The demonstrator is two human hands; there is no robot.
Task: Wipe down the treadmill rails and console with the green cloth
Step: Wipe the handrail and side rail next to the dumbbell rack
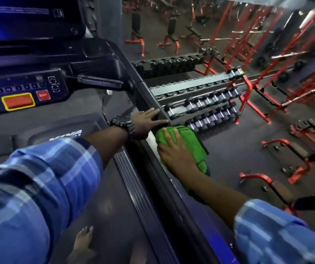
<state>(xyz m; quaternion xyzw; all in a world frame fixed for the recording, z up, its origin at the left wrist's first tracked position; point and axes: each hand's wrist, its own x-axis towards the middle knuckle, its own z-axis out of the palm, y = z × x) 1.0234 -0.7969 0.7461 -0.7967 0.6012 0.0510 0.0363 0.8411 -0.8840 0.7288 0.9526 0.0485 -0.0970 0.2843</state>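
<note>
The green cloth point(187, 141) lies folded over the treadmill's right rail point(145, 92), which runs diagonally from the console down toward me. My right hand point(173, 149) presses flat on top of the cloth, fingers spread over it. Just ahead of it, my left hand point(149, 121), with a black watch on the wrist, rests on the same rail with fingers curled over its dark top. The console point(19, 92) sits at the upper left, with a large red button, a green button and a small red stop button.
A dumbbell rack point(200, 103) stands beyond the rail on the right. Red benches and frames point(267, 73) fill the gym floor further right. The treadmill belt point(95, 206) lies below, with a bare foot point(82, 242) on it.
</note>
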